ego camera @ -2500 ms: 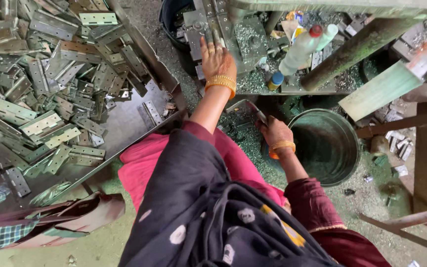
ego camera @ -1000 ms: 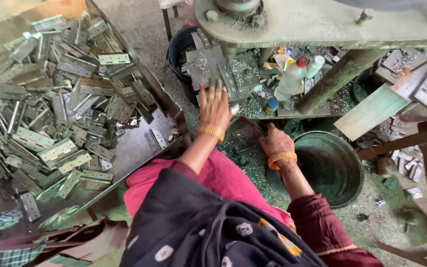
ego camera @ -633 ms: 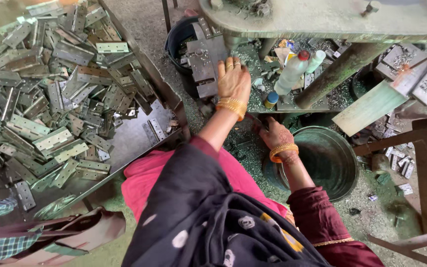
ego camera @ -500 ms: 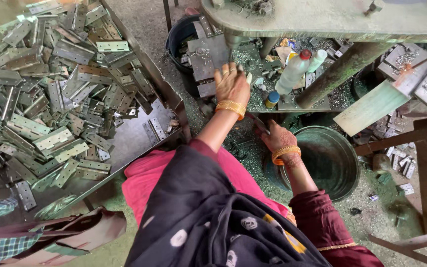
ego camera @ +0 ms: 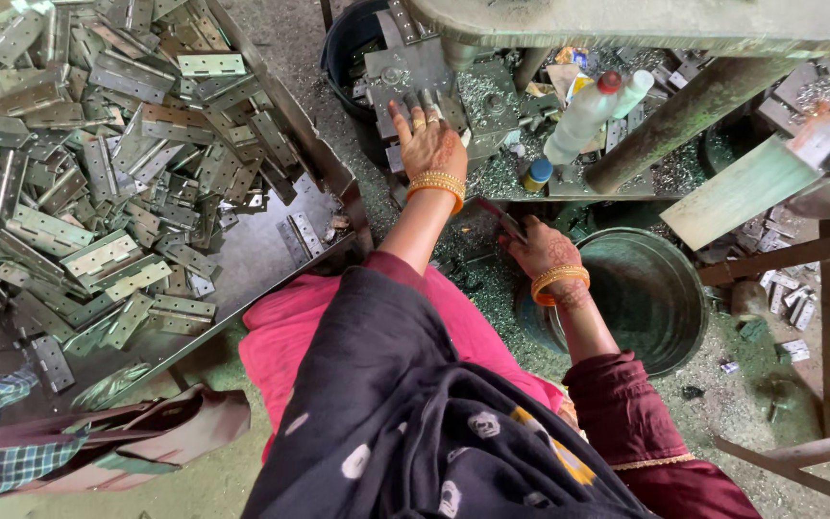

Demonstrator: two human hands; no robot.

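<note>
Gritty workshop floor point(ego camera: 780, 404), strewn with metal shavings, fills the scene, and a heavy machine frame point(ego camera: 646, 19) runs across twelve to two o'clock. At nine to eleven o'clock a big sheet-metal tray point(ego camera: 271, 259) holds a heap of grey steel hinges point(ego camera: 98, 192), some folded, some spread flat. At three o'clock from the person's lap stands a round green metal bucket point(ego camera: 665, 308) on the floor, seemingly empty. At one o'clock plastic bottles point(ego camera: 583, 120) lean among swarf on a low desk point(ego camera: 665, 178) under the frame.

The left hand point(ego camera: 429, 144) reaches to twelve o'clock, palm down, fingers point(ego camera: 413, 108) stretched out flat and pressing on the metal plate point(ego camera: 415, 72) of the machine fixture; they grip nothing that I can see. The right hand point(ego camera: 540, 252) hovers lower, at about one o'clock, just beside the bucket rim, its fingers curled around a thin dark strip point(ego camera: 501, 219), likely a hinge leaf, though it is too small to tell for sure.

As I judge it, the risk lies with the left hand: it rests on a fixture beneath the machine head, so any stroke could catch the fingers. Bangles on both wrists might snag on sharp edges, and the strip could slip into the swarf
</note>
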